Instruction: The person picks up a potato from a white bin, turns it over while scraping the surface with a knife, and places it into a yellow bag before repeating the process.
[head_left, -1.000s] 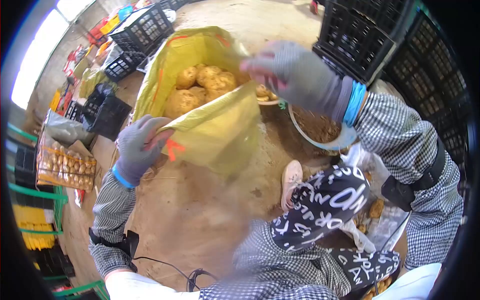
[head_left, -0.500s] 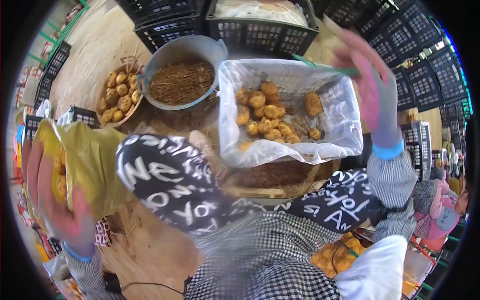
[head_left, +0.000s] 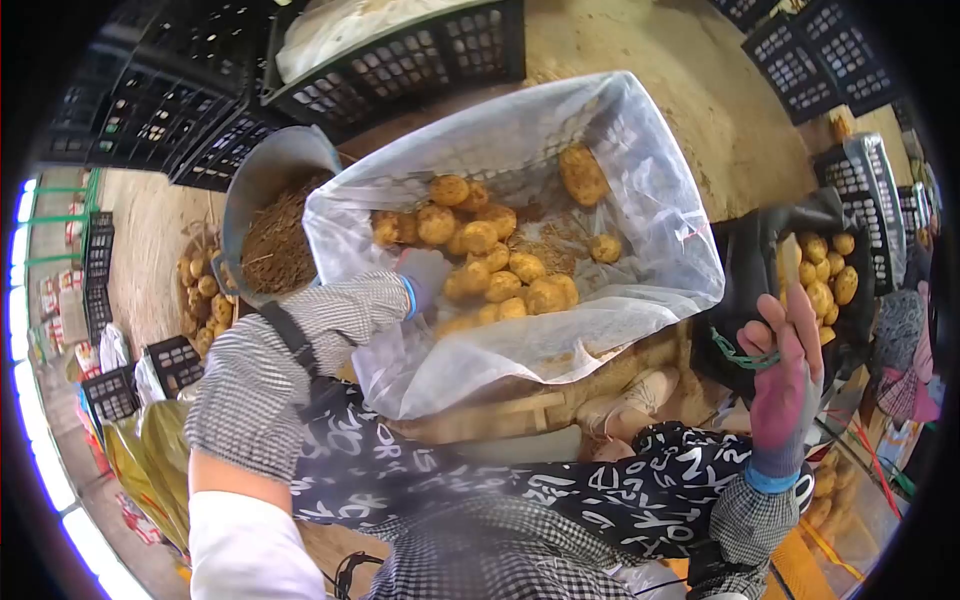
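My left hand [head_left: 426, 274], in a grey glove with a blue cuff, reaches into a crate lined with white plastic [head_left: 660, 300]. It is against the left side of a heap of soil-covered potatoes [head_left: 480, 238]; its fingers are mostly hidden. A larger potato [head_left: 583, 175] lies apart at the crate's far end. Out to the right, my right hand [head_left: 782, 385], in a pink and grey glove, is raised palm inward. A thin green strand [head_left: 738, 352] loops from its fingers, and a pale flat stick-like thing [head_left: 791, 258] juts above them.
A grey tub of soil [head_left: 290, 240] stands left of the crate, with a basket of potatoes [head_left: 205, 290] beyond it. More potatoes [head_left: 825, 280] sit in a black container at right. Black crates [head_left: 420, 60] stand behind; a yellow-green sack [head_left: 150, 460] is at lower left.
My view has turned and the crate appears closer and tilted. My left hand has moved from the yellow-green sack into the crate. My right hand has gone from above the crate to its right.
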